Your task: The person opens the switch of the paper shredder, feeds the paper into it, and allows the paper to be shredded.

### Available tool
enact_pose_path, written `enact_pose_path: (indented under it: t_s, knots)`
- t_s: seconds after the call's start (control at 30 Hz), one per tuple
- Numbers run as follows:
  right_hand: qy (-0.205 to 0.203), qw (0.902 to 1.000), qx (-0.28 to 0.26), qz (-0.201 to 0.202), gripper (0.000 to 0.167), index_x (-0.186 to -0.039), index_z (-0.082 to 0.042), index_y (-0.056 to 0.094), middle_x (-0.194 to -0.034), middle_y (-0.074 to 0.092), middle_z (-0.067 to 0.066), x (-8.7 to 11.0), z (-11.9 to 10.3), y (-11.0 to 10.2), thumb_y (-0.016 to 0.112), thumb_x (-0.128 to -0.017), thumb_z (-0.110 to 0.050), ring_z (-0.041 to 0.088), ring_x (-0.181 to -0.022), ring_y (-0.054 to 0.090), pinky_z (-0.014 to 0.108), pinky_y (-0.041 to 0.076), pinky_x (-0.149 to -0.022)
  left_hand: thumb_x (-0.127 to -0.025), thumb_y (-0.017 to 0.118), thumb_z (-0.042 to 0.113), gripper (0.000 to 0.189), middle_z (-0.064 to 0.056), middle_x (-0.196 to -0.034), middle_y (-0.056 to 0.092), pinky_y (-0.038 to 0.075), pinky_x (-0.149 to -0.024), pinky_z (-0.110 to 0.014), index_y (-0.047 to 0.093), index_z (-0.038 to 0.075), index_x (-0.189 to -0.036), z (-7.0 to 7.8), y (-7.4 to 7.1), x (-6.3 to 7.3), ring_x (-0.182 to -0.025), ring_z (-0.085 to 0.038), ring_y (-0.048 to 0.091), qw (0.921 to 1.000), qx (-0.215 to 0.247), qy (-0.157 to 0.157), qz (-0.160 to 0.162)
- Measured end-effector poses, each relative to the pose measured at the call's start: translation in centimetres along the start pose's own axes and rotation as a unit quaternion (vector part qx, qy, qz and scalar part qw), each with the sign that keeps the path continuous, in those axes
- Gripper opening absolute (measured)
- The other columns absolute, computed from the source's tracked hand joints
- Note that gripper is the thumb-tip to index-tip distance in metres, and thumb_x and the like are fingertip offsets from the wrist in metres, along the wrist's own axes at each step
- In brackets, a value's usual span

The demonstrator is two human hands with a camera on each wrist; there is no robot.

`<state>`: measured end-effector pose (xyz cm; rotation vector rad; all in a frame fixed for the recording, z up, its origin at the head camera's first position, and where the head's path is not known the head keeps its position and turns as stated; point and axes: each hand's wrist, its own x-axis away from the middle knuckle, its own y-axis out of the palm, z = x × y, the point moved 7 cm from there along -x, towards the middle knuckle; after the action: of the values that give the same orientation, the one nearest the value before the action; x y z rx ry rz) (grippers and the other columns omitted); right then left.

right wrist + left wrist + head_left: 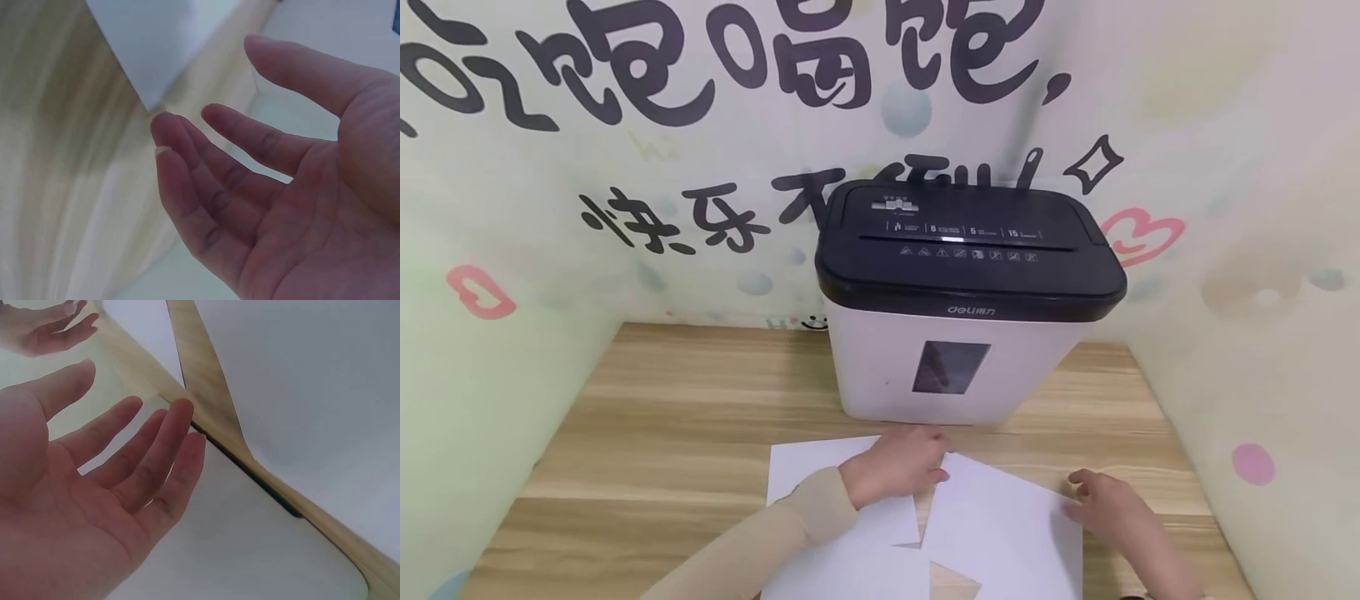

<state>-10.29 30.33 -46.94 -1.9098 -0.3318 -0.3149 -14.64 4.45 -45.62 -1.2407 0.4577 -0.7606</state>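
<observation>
White sheets of paper lie on the wooden table: one at the left (805, 468), one at the front (857, 573) and one at the right (1011, 525). My left hand (898, 462) is over the left sheet, its fingertips close to the right sheet's upper corner. In the left wrist view its fingers curve loosely and hold nothing. At the right sheet's right edge is my right hand (1108, 508); the right wrist view shows its fingers (219, 187) relaxed, with a paper corner (150, 81) just beyond them. Behind the sheets stands a paper shredder (925, 358), upright.
The shredder's black lid (970, 271) has a long feed slot (970, 242) across its top. A dark window (951, 367) is set in its front. Walls with lettering and painted shapes enclose the table (670, 433) at the back and both sides.
</observation>
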Motion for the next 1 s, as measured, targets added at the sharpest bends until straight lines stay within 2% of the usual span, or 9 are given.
enact_pose_path:
  t_s: [0.13, 0.37, 0.53, 0.67, 0.8, 0.9, 1.0]
  knots:
    - [-0.005, 0.9998, 0.017, 0.011, 0.048, -0.12, 0.009, 0.06, -0.103, 0.069, 0.02, -0.2, 0.0, 0.5, 0.075, -0.085, -0.021, 0.041, -0.097, 0.064, 0.058, 0.051, -0.083, -0.095, 0.068, 0.034, 0.03, 0.004, -0.119, 0.064, 0.053, -0.082, -0.029, 0.069, 0.019, -0.121, 0.4, 0.6, -0.6, -0.107, -0.014, 0.063, 1.0, -0.008, 0.0, -0.004]
    - [0.026, 0.9993, 0.006, 0.026, 0.045, -0.117, 0.008, 0.062, -0.101, 0.067, 0.017, 0.2, 1.3, 1.2, 0.076, -0.083, -0.017, 0.04, -0.093, 0.064, 0.058, 0.05, -0.082, -0.097, 0.065, 0.036, 0.031, 0.0, -0.122, 0.061, 0.052, -0.082, -0.029, 0.067, 0.019, -0.122, 0.9, 1.7, -1.8, -0.107, -0.015, 0.061, 0.9985, -0.052, 0.006, -0.016]
    - [0.041, 0.9984, 0.008, 0.039, 0.038, -0.11, 0.005, 0.064, -0.097, 0.063, 0.01, 0.4, 1.6, 1.9, 0.079, -0.079, -0.011, 0.033, -0.089, 0.063, 0.055, 0.051, -0.08, -0.091, 0.072, 0.032, 0.04, -0.003, -0.118, 0.057, 0.053, -0.064, -0.026, 0.063, 0.014, -0.126, 1.1, 2.7, -2.5, -0.093, -0.016, 0.063, 0.9935, -0.114, -0.001, 0.007]
    - [0.032, 0.9975, 0.033, 0.055, 0.028, -0.102, 0.002, 0.066, -0.093, 0.06, 0.008, 0.3, 1.2, 1.8, 0.076, -0.078, -0.007, 0.029, -0.085, 0.062, 0.053, 0.052, -0.077, -0.086, 0.077, 0.022, 0.037, -0.005, -0.105, 0.057, 0.048, -0.048, -0.025, 0.065, 0.008, -0.118, 1.2, 3.0, -3.1, -0.074, -0.015, 0.061, 0.9891, -0.141, -0.011, 0.04]
    - [0.029, 0.9971, 0.039, 0.058, 0.028, -0.103, 0.001, 0.063, -0.092, 0.06, 0.006, -0.1, 0.9, 1.5, 0.075, -0.079, -0.005, 0.025, -0.082, 0.061, 0.049, 0.052, -0.072, -0.085, 0.074, 0.014, 0.029, -0.005, -0.097, 0.058, 0.043, -0.04, -0.026, 0.066, 0.008, -0.112, 1.0, 2.8, -3.4, -0.064, -0.014, 0.059, 0.9888, -0.137, -0.029, 0.052]
    - [0.027, 0.9971, 0.048, 0.053, 0.028, -0.103, 0.002, 0.063, -0.092, 0.06, 0.007, -0.3, 0.8, 1.3, 0.076, -0.079, -0.005, 0.025, -0.082, 0.061, 0.049, 0.053, -0.072, -0.086, 0.072, 0.01, 0.027, -0.005, -0.097, 0.058, 0.043, -0.04, -0.027, 0.066, 0.008, -0.112, 0.8, 2.7, -3.5, -0.064, -0.015, 0.059, 0.9912, -0.118, -0.042, 0.043]
    - [0.019, 0.9966, 0.059, 0.054, 0.023, -0.099, 0.001, 0.067, -0.091, 0.058, 0.007, -0.5, 0.6, 1.1, 0.076, -0.079, -0.005, 0.024, -0.081, 0.06, 0.049, 0.053, -0.074, -0.087, 0.072, 0.01, 0.024, -0.005, -0.096, 0.058, 0.043, -0.041, -0.026, 0.067, 0.008, -0.11, 0.8, 2.6, -3.5, -0.064, -0.013, 0.057, 0.9922, -0.112, -0.04, 0.038]
